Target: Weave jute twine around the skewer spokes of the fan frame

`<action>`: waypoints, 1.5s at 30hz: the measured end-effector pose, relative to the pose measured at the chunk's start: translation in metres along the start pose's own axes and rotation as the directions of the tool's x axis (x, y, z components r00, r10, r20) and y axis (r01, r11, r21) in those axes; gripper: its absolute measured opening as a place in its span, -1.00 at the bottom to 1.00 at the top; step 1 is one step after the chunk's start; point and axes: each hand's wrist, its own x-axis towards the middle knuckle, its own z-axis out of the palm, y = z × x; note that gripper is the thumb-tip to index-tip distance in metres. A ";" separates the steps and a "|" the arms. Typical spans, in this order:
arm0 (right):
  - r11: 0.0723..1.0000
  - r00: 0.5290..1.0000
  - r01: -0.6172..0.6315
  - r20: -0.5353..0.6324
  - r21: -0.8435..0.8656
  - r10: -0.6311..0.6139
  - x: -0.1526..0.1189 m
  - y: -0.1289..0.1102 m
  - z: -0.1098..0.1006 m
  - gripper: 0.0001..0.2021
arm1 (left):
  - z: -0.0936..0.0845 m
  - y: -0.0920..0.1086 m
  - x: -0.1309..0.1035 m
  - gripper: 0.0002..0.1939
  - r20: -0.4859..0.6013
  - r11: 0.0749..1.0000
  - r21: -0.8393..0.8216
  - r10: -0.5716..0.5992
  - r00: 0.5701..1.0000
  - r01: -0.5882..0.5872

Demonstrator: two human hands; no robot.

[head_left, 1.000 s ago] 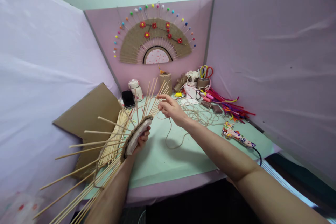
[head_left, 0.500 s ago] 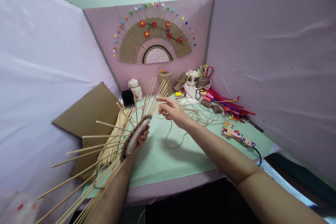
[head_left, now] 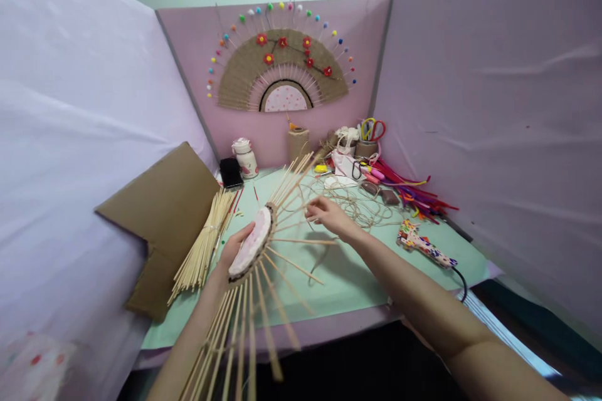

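My left hand (head_left: 236, 245) grips the half-round base (head_left: 255, 243) of a stick fan by its flat edge. The base has a pinkish-white spotted face, a dark braided trim and a cardboard rim. Thin wooden sticks (head_left: 268, 291) spread from its curved edge to the right and down toward me; the nearer ones are blurred. Just right of the sticks, my right hand (head_left: 329, 216) is closed with fingertips pinched on a strand of twine. More loose twine (head_left: 350, 203) lies tangled on the table behind that hand.
A bundle of sticks (head_left: 204, 241) and folded cardboard (head_left: 164, 213) lie left. A patterned glue gun (head_left: 426, 243) with a cord rests right. Behind are a white bottle (head_left: 245, 158), a twine spool (head_left: 298, 144), pipe cleaners (head_left: 414, 191) and scissors (head_left: 372, 129). A finished fan (head_left: 282, 69) hangs on the back panel.
My left hand has turned the fan over, so its sticks swung from the left to the right and its spotted face shows. My right hand has moved slightly right and down.
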 end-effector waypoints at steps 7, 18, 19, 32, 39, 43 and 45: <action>0.946 0.927 0.161 -0.287 -0.282 -0.244 0.013 0.033 -0.062 -0.62 | 0.021 -0.006 -0.005 -0.84 -0.115 0.965 0.195 0.199 0.973 -0.174; 0.966 0.954 0.122 0.297 -0.227 -0.050 0.013 0.031 -0.059 -0.36 | 0.017 -0.017 0.000 -0.70 0.021 0.960 0.244 0.134 0.991 -0.135; 0.953 0.939 0.116 0.345 -0.281 -0.013 0.014 0.033 -0.053 -0.36 | 0.017 -0.017 0.000 -0.70 0.023 0.963 0.236 0.129 0.991 -0.131; 0.379 0.840 0.423 0.513 -0.824 0.178 -0.007 0.022 -0.028 -0.67 | 0.012 -0.012 0.002 -0.82 -0.039 0.972 0.179 0.162 0.986 -0.153; 0.464 0.880 0.343 0.452 -0.816 0.145 0.005 0.025 -0.068 -0.88 | 0.014 -0.015 0.005 -0.83 -0.047 0.970 0.216 0.122 0.991 -0.110; 0.451 0.980 0.148 0.192 -0.880 0.051 0.055 0.023 -0.099 -0.86 | 0.016 -0.016 0.012 -0.86 -0.042 0.966 0.258 0.037 0.998 -0.025; 0.465 0.998 0.056 0.057 -0.884 -0.011 0.076 0.022 -0.114 -0.87 | 0.018 -0.015 0.017 -0.87 -0.043 0.955 0.297 -0.005 0.999 0.018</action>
